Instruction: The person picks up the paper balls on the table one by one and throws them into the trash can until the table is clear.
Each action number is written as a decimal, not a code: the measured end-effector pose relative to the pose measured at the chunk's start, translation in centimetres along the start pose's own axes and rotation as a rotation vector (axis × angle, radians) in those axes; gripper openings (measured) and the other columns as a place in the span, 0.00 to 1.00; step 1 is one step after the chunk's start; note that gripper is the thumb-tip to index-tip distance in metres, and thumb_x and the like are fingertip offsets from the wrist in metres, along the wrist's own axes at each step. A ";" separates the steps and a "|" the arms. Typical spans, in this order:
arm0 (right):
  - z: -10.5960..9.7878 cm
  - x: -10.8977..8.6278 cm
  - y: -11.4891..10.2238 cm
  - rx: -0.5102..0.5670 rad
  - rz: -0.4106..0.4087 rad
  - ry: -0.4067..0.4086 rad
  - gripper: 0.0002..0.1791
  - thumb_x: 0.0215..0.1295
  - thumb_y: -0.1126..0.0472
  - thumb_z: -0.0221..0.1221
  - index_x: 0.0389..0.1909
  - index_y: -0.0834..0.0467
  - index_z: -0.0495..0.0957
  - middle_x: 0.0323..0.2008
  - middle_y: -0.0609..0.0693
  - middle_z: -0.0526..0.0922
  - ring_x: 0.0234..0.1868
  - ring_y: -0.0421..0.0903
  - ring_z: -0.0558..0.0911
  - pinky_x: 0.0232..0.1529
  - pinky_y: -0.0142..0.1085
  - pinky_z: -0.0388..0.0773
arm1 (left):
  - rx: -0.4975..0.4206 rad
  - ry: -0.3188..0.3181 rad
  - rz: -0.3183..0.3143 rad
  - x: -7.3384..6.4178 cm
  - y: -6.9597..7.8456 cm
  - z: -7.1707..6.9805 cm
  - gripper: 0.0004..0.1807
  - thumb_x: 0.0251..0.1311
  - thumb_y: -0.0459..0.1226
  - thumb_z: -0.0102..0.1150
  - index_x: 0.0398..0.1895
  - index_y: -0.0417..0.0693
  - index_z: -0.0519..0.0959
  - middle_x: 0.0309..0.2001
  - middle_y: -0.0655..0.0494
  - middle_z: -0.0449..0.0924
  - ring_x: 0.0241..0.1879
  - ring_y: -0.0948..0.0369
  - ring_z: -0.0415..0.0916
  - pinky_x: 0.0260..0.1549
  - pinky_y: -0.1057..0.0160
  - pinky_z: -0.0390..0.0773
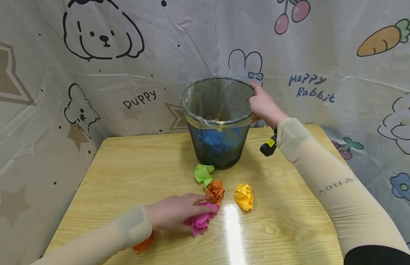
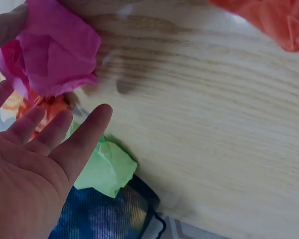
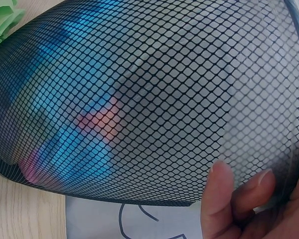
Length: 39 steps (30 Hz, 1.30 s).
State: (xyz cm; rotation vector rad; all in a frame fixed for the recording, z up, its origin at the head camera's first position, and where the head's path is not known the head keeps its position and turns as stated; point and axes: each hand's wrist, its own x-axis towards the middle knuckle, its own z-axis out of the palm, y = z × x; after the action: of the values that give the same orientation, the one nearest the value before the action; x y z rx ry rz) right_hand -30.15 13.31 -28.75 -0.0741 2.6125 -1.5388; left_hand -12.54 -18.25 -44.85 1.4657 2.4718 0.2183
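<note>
My left hand (image 1: 173, 213) reaches over a crumpled pink paper ball (image 1: 202, 221) on the table. In the left wrist view its fingers are spread and fairly straight, with the thumb against the pink paper (image 2: 60, 50). My right hand (image 1: 266, 105) grips the rim of a black mesh wastebasket (image 1: 221, 151) on its right side, fingers curled against the mesh in the right wrist view. A clear bag lines the basket, and blue and other coloured paper shows through its wall. An orange paper ball (image 1: 215, 191) lies right beside the pink one.
A green paper ball (image 1: 203, 173) sits in front of the basket, and a yellow one (image 1: 243, 197) lies to the right. Another orange ball (image 1: 144, 243) is partly hidden by the left forearm. Behind the wooden table (image 1: 142, 162) hangs a printed cloth (image 1: 178, 44).
</note>
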 end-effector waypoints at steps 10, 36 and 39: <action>0.0 -0.1 0.1 -0.004 -0.002 0.001 0.40 0.75 0.66 0.35 0.84 0.45 0.36 0.81 0.58 0.49 0.25 0.49 0.75 0.27 0.43 0.83 | 0.013 0.002 0.025 0.3 0.4 0.8 0.38 0.58 0.48 0.75 0.73 0.70 0.72 0.75 0.52 0.64 0.68 0.55 0.69 0.60 0.53 0.76; 0.0 -0.1 -0.1 0.004 -0.004 0.001 0.40 0.75 0.67 0.35 0.84 0.45 0.37 0.77 0.61 0.56 0.43 0.58 0.78 0.29 0.43 0.83 | -0.013 -0.011 0.078 1.0 -0.4 0.0 0.08 0.65 0.36 0.70 0.42 0.61 0.88 0.43 0.69 0.82 0.44 0.71 0.77 0.48 0.69 0.78; 0.0 0.0 -0.1 0.008 -0.003 0.002 0.41 0.74 0.68 0.36 0.84 0.45 0.37 0.78 0.60 0.56 0.52 0.62 0.76 0.31 0.45 0.83 | -0.008 -0.001 0.069 0.9 -0.3 -0.8 0.08 0.64 0.36 0.70 0.43 0.60 0.88 0.42 0.69 0.82 0.43 0.70 0.77 0.47 0.69 0.78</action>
State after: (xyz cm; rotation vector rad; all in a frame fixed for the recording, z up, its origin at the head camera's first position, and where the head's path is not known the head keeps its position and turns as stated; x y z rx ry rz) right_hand -30.12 13.27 -28.72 -0.0764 2.6092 -1.5505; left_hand -13.47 -17.61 -44.26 1.5490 2.4185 0.2408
